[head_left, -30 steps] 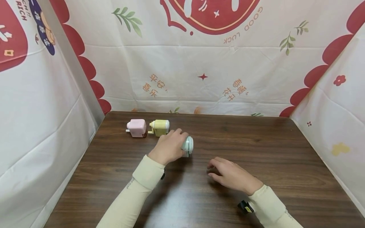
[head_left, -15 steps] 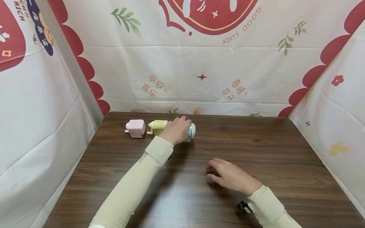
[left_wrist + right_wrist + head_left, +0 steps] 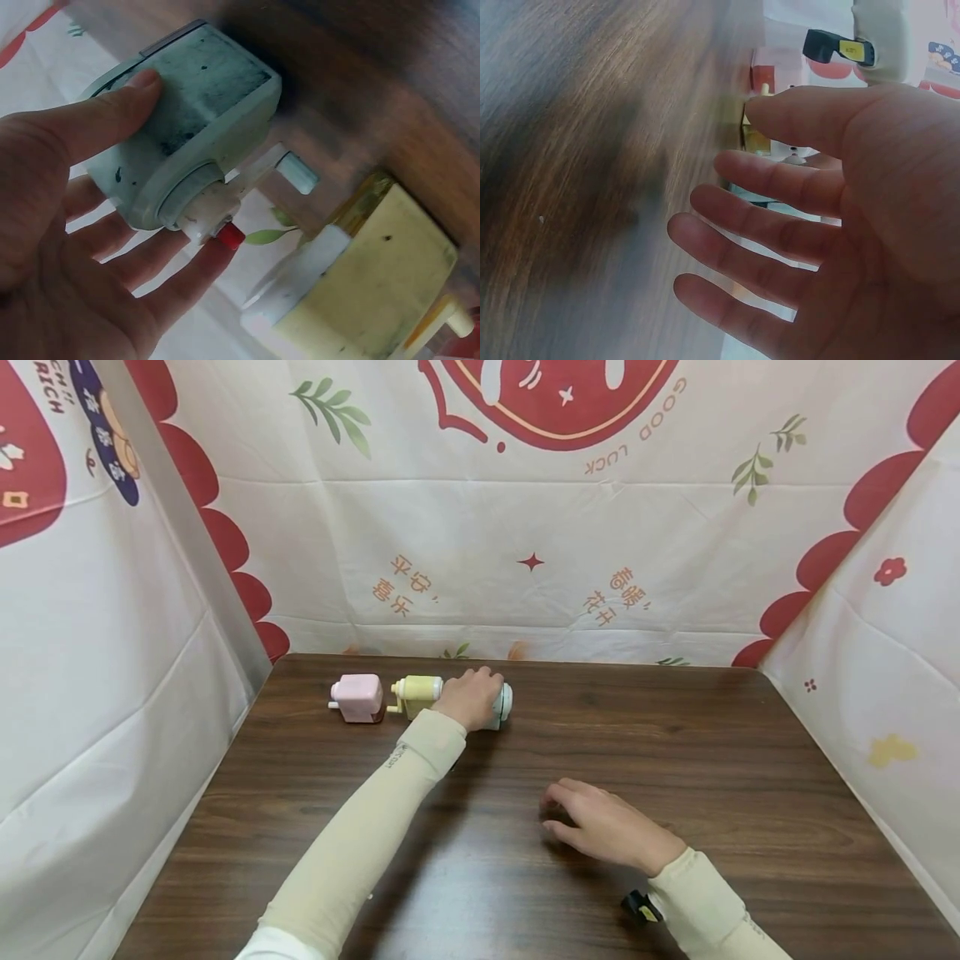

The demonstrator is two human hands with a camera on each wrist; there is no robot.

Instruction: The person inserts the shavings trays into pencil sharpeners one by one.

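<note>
Near the back of the table my left hand [image 3: 471, 697] holds a mint-green crank pencil sharpener [image 3: 500, 706]. In the left wrist view the thumb lies on one side of this green sharpener [image 3: 217, 90] and the fingers reach behind it; its crank faces the yellow sharpener. That yellow crank pencil sharpener [image 3: 417, 695] stands just left of the hand, partly covered by it. A pink crank pencil sharpener [image 3: 357, 697] is farthest left in the row. My right hand [image 3: 603, 827] holds nothing, its fingers loosely bent low over the table [image 3: 592, 180].
The dark wood table [image 3: 660, 743] ends at a printed white cloth [image 3: 480, 527] hung behind it. More cloth hangs along the left and right sides. A small black device [image 3: 641, 907] is strapped at the right wrist.
My left hand has carried the green pencil sharpener toward the back of the table, bringing it into line beside the yellow one. In the last half second it has barely moved. My right hand stays put.
</note>
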